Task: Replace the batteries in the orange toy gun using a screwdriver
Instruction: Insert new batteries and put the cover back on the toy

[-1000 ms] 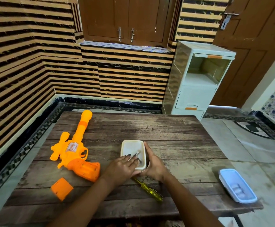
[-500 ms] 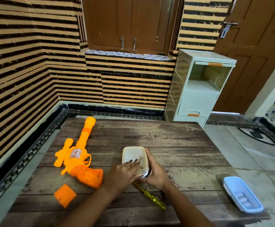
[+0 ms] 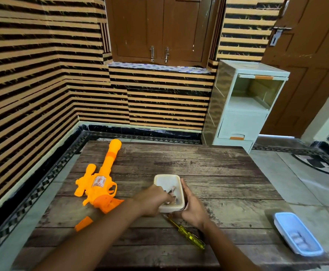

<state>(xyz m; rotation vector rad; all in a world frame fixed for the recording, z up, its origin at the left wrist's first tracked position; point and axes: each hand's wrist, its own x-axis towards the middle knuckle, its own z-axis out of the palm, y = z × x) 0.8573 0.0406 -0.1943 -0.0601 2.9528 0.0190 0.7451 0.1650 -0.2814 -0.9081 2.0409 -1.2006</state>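
Observation:
The orange toy gun [image 3: 99, 182] lies on the left of the wooden table [image 3: 208, 165], barrel pointing away. Its orange battery cover [image 3: 83, 223] lies loose near the front, partly behind my left forearm. A white open container [image 3: 166, 179] sits mid-table. My left hand [image 3: 152, 199] reaches into it, fingertips on small items inside; what they pinch is too blurred to tell. My right hand [image 3: 192, 207] holds the container's right side. A yellow-handled screwdriver [image 3: 189, 236] lies just in front of the container.
A blue-rimmed clear container [image 3: 296, 233] with small pale items stands at the table's front right corner. Behind the table are a striped wall, a white plastic drawer cabinet [image 3: 246, 106] and a brown door [image 3: 312, 55].
The camera has tilted, so everything sits lower in view. My left fingers have dipped deeper into the white container. My right hand stays on its side.

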